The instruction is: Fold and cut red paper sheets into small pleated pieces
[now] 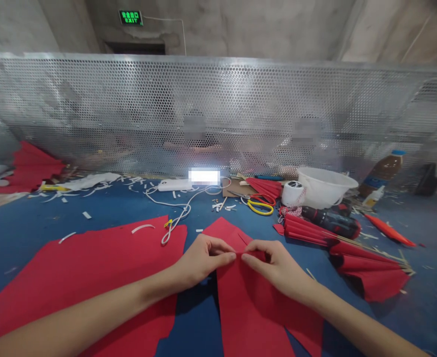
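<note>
My left hand (pixel 201 260) and my right hand (pixel 276 263) meet at the top of a folded red paper sheet (pixel 250 310), which lies on the blue work surface (pixel 28 233). Fingertips of both hands pinch its upper fold. A larger red paper sheet (pixel 92 267) spreads beneath my left forearm. To the right of my right hand rest pleated red paper fans (pixel 369 270) with thin wooden sticks along them. Paper offcuts and a white cable (pixel 175 215) lie just beyond my left hand.
Yellow-handled scissors (pixel 260 206), a cordless drill (pixel 330 221), a white tape roll (pixel 292 193) and a white plastic basin (pixel 324 186) stand at the back right. Behind them rises a perforated metal screen (pixel 218 109), with blurred people beyond it. Another red fan (pixel 30 168) lies far left.
</note>
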A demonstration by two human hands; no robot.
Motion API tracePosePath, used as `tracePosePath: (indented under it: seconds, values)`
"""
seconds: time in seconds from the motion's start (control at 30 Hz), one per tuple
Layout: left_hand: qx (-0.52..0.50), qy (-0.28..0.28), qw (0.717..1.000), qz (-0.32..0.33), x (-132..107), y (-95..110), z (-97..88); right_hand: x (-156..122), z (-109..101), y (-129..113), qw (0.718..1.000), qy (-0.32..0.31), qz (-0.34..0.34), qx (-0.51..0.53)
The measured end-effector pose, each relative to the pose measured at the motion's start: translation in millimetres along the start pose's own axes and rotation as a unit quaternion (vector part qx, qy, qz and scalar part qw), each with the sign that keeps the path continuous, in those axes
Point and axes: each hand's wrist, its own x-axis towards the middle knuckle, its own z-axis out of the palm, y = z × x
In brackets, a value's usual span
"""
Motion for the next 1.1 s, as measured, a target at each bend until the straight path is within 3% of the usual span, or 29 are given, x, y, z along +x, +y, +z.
tracePosePath:
  seconds: [0.23, 0.4, 0.67, 0.83, 0.97, 1.1]
  values:
    - [0.036, -0.052, 0.997, 0.04, -5.0, 10.3, 5.9, -4.9, 6.9, -10.3, 0.998, -0.055, -0.033, -0.002]
    - [0.012, -0.01, 0.999, 0.044, -0.8, 7.8, 3.6, -4.4, 11.6, -4.2, 0.999, 0.007, -0.03, 0.029]
    - [-0.036, 0.061, 0.997, -0.004, 3.4, 0.6, -1.3, 5.4, 5.1, 6.3, 0.994, 0.036, 0.032, 0.097]
    - [-0.077, 0.075, 0.994, -0.012, 3.0, 6.6, 0.5, 9.1, -2.6, 8.8, 0.984, -0.018, 0.047, 0.169]
    - [-0.06, 0.115, 0.992, -0.001, -0.4, 8.5, 1.5, 8.8, -4.0, 7.6, 0.984, 0.021, 0.049, 0.169]
    - [-0.027, 0.078, 0.996, 0.023, -2.8, 9.0, 2.9, 6.3, -3.5, 3.4, 0.989, 0.001, 0.045, 0.143]
